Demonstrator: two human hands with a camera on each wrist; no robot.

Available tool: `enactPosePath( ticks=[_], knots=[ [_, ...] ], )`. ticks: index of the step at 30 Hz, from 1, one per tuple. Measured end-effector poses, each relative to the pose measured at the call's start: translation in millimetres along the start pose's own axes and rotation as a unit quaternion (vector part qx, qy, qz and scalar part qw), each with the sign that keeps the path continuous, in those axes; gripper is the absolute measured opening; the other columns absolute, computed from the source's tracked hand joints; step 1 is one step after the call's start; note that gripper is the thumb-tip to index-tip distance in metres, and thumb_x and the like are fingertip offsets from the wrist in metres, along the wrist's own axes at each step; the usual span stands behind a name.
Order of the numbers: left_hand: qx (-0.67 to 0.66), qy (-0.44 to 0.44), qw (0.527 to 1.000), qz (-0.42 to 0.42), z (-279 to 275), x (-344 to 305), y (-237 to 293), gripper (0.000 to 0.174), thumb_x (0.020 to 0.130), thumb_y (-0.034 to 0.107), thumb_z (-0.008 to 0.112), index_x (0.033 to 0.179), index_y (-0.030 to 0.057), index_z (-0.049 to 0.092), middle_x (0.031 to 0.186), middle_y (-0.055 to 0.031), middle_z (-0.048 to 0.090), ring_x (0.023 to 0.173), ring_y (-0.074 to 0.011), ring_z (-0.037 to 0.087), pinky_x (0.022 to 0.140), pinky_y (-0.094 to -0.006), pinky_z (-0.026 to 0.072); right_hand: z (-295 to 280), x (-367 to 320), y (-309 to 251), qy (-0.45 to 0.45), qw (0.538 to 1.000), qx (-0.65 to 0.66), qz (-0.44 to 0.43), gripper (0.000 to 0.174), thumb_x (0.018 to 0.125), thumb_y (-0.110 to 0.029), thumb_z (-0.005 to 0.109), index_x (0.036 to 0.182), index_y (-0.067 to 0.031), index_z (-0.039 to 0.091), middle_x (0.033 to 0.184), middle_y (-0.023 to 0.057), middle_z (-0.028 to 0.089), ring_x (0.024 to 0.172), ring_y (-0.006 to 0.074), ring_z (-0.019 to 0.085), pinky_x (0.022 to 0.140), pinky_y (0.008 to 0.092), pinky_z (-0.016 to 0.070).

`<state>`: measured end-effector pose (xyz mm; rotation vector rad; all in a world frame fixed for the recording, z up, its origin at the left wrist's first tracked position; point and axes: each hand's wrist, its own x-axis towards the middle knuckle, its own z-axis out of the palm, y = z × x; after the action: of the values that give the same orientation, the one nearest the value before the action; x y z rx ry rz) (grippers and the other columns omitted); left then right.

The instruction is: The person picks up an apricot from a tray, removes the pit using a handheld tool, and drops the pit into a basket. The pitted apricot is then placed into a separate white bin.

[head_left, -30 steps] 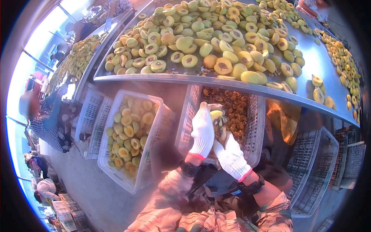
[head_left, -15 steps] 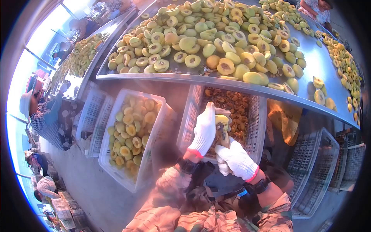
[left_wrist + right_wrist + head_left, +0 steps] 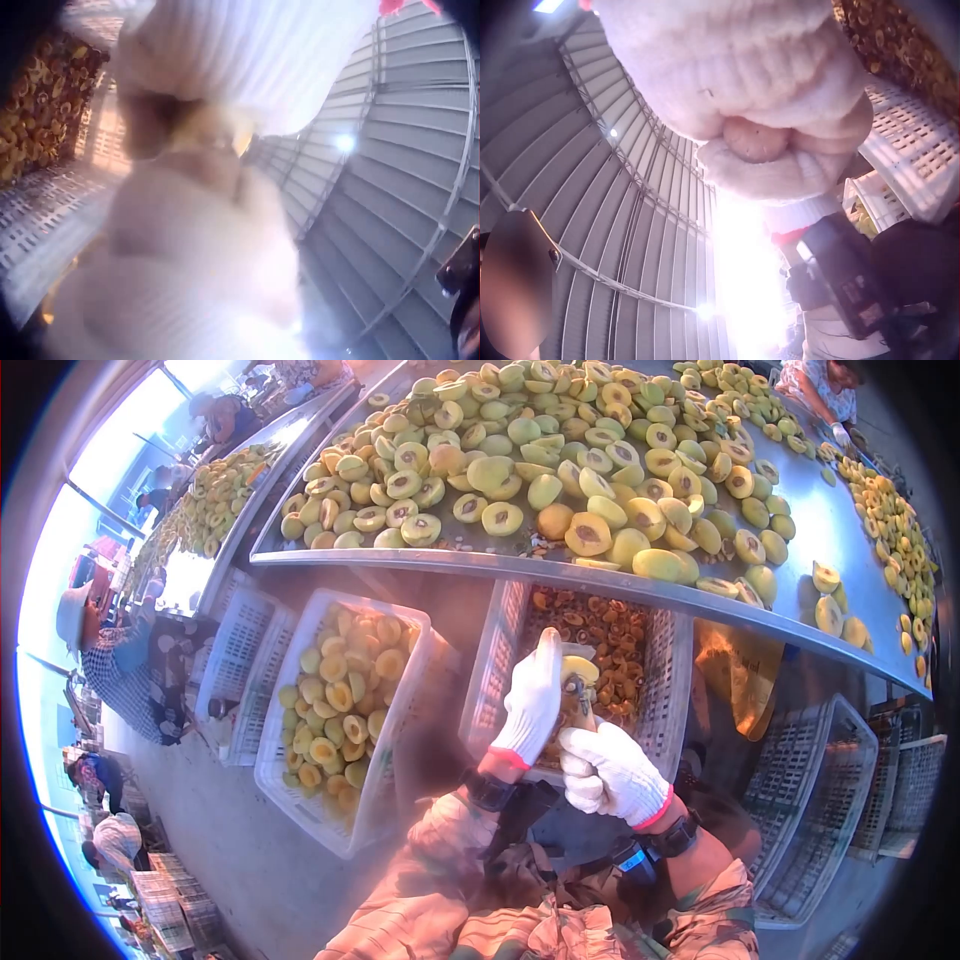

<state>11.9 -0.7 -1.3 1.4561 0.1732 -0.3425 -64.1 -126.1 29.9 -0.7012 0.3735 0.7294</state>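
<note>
My left hand (image 3: 533, 695), in a white knitted glove, holds a yellow-green apricot half (image 3: 579, 667) on its right side. My right hand (image 3: 620, 772), also gloved, curls round the wooden handle of a small metal-tipped tool (image 3: 582, 705). The metal tip overlaps the cut face of the apricot half in the head view. The handle's round butt (image 3: 757, 140) shows between the gloved fingers in the right wrist view. Both hands are above a white crate (image 3: 482, 660) of brown pits and scraps (image 3: 620, 650). The left wrist view is blurred around the gloves.
A metal table (image 3: 450, 562) heaped with halved apricots (image 3: 490, 470) runs across the front. To the left stands a white crate (image 3: 425, 635) of apricot halves. Stacked crates (image 3: 800, 800) and a yellow bag (image 3: 735, 675) are at right. Other people (image 3: 125, 670) work nearby.
My right hand has drawn back slightly down and right from the apricot half, its fingers now curled round the handle, and the tool shows more plainly. The left hand keeps its hold, shifting little.
</note>
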Motion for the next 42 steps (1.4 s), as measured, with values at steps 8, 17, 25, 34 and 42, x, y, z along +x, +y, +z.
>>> enactPosePath(
  ticks=[8, 17, 25, 34, 42],
  knots=[
    [0.052, 0.016, 0.996, 0.071, 2, -6, 6, 0.052, 0.104, 0.042, 0.042, 0.101, -0.0008, 0.071, 0.083, -0.0080, 0.071, 0.072, -0.0113, 0.063, 0.067, -0.0229, 0.0496, 2, -6, -5, 0.020, 0.997, -0.073, 0.017, 0.015, 0.099, -0.016, 0.053, 0.087, -0.0122, 0.045, 0.058, -0.0035, 0.040, 0.038, 0.0069, 0.035, 0.036, 0.0251, 0.0303],
    [-0.008, -0.004, 0.992, 0.129, 6, -5, -5, 0.052, 0.105, 0.041, 0.038, 0.105, -0.0005, 0.069, 0.092, -0.0086, 0.072, 0.081, -0.0127, 0.067, 0.073, -0.0250, 0.0516, -11, -6, -4, -0.058, 0.998, 0.010, 0.033, 0.013, 0.098, -0.016, 0.054, 0.091, -0.0101, 0.045, 0.060, -0.0025, 0.041, 0.039, 0.0080, 0.038, 0.037, 0.0259, 0.0328],
    [0.030, -0.042, 0.993, 0.107, 2, -1, -1, 0.054, 0.105, 0.043, 0.037, 0.107, -0.0028, 0.067, 0.098, -0.0105, 0.071, 0.084, -0.0150, 0.068, 0.075, -0.0269, 0.0531, -4, -9, -7, 0.012, 0.996, -0.090, 0.012, 0.013, 0.098, -0.016, 0.055, 0.096, -0.0089, 0.045, 0.061, -0.0022, 0.043, 0.040, 0.0078, 0.038, 0.036, 0.0257, 0.0312],
    [0.066, 0.010, 0.994, 0.091, 8, -7, 2, 0.055, 0.105, 0.042, 0.038, 0.100, -0.0012, 0.071, 0.084, -0.0099, 0.072, 0.073, -0.0137, 0.066, 0.071, -0.0252, 0.0523, -1, -8, -5, 0.051, 0.986, -0.158, 0.004, 0.013, 0.097, -0.017, 0.055, 0.096, -0.0105, 0.044, 0.061, -0.0031, 0.043, 0.040, 0.0068, 0.038, 0.037, 0.0250, 0.0304],
    [0.170, 0.031, 0.984, -0.048, 6, 7, 18, 0.064, 0.097, 0.057, 0.045, 0.096, -0.0007, 0.072, 0.088, -0.0124, 0.071, 0.084, -0.0193, 0.063, 0.079, -0.0321, 0.0482, -20, -1, -1, -0.057, 0.996, -0.032, 0.056, 0.016, 0.097, -0.020, 0.056, 0.091, -0.0099, 0.044, 0.063, -0.0014, 0.044, 0.042, 0.0090, 0.041, 0.039, 0.0271, 0.0367]
  ],
)
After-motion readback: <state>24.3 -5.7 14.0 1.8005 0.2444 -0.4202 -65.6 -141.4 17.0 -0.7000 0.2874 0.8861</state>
